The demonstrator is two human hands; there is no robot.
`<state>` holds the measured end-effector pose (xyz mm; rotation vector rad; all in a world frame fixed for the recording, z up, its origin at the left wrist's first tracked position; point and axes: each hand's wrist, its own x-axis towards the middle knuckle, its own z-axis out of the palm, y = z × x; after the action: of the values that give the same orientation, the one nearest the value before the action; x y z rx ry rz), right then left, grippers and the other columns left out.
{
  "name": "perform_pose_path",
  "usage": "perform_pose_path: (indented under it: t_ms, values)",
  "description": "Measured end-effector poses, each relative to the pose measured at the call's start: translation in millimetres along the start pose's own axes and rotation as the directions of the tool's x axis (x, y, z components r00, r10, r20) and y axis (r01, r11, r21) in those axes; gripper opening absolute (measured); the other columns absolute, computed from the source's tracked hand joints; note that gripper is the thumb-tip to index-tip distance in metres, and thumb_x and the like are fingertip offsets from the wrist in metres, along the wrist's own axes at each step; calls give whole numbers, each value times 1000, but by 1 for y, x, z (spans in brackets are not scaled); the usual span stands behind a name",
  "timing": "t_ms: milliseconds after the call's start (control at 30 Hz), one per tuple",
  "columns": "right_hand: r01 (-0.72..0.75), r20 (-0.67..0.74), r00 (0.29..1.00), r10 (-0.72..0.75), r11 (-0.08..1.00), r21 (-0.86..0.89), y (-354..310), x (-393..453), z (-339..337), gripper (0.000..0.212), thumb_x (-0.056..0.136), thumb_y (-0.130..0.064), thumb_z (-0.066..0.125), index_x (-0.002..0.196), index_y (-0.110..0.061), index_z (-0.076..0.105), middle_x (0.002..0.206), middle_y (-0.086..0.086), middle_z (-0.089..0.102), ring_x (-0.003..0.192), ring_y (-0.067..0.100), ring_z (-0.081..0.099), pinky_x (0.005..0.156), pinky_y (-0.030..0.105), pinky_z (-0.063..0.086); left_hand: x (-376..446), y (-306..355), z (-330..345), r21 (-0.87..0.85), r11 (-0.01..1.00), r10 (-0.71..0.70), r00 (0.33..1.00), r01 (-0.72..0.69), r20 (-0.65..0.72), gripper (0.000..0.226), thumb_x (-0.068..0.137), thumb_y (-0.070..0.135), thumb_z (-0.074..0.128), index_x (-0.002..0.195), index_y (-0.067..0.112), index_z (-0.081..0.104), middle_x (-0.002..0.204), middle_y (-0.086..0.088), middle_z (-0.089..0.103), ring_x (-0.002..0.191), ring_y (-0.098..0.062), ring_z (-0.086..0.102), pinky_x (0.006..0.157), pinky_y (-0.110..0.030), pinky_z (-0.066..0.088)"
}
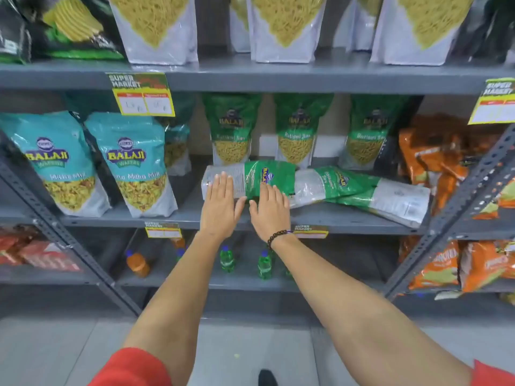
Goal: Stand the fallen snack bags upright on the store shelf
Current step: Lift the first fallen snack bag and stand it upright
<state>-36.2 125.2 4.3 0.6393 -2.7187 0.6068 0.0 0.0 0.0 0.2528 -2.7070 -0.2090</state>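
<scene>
Three green Ratlami Sev bags lie fallen on the middle shelf (pixel 172 217). The left fallen bag (pixel 252 176) lies on its side, its clear bottom end to the left. A second fallen bag (pixel 331 186) and a third fallen bag (pixel 390 199) lie overlapped to its right. My left hand (pixel 221 203) rests flat, fingers together, on the left bag's clear end. My right hand (pixel 269 210), with a bead bracelet at the wrist, lies flat on the same bag's green part. Neither hand grips anything. Behind stand three upright green bags (pixel 231 129).
Teal Mitha Mix bags (pixel 133 162) stand left on the same shelf. Orange snack bags (pixel 434 154) fill the right side behind a slanted grey upright (pixel 473 174). White sev bags (pixel 287 26) stand on the shelf above. Bottles (pixel 263 264) sit on the shelf below.
</scene>
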Motion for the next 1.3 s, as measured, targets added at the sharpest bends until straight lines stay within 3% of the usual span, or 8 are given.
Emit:
perform_pose_path:
  t_ms: [333,400,533,700,800,1000,1133,1300]
  values:
    - [-299,150,953,264,904,306,9,46,69,47,92,-39,44,115,1,48,113,23,62,106,38,58,82,40,46,79,-41,51,11,997,-72,992,71,101,62,97,40,31,143,1,21,153,-21,25,143,-31,19,118,-38,5]
    - [-495,231,868,439,737,461,6,58,79,49,89,-44,50,108,1,54,109,23,66,103,38,61,80,37,47,101,-47,59,-8,995,-95,985,97,146,61,98,41,26,145,4,16,155,-18,18,145,-29,12,118,-36,2]
    - [-721,528,542,654,39,692,-5,75,91,50,76,-49,66,91,-1,63,90,14,67,89,33,65,84,40,52,135,-58,69,-36,982,-168,939,187,299,60,97,45,19,147,13,12,158,-14,12,146,-29,4,119,-40,2]
    - [-531,613,518,596,-337,777,-10,94,88,28,77,-20,73,96,-2,65,78,5,60,71,20,54,77,32,48,147,-63,67,-141,966,-175,950,216,259,55,97,44,20,141,14,32,152,-14,31,142,-30,19,118,-42,12]
    - [-446,630,554,544,-445,777,-11,107,77,24,81,5,62,102,-4,59,97,13,61,87,25,58,80,35,52,141,-62,60,-250,926,-243,954,282,175,50,97,41,24,133,11,42,142,-17,43,133,-33,34,111,-44,27]
    - [-392,449,757,475,-221,893,-9,136,54,35,76,19,48,70,-15,55,66,4,66,62,17,64,57,24,56,113,-61,58,-402,769,-520,852,497,58,50,96,44,24,128,10,43,134,-18,47,124,-35,43,97,-47,38]
    - [-408,320,871,373,185,894,-12,155,40,24,70,11,61,78,-11,66,98,23,69,91,27,61,90,45,51,111,-55,62,-626,519,-666,734,582,131,55,96,46,21,120,5,49,129,-23,52,118,-39,49,95,-42,38]
    - [-436,311,893,326,447,781,-5,163,29,12,74,1,64,78,-11,63,94,13,67,91,21,57,78,32,47,126,-70,50,-759,174,-740,591,628,319,69,94,55,18,132,4,43,140,-21,47,127,-36,44,103,-40,33]
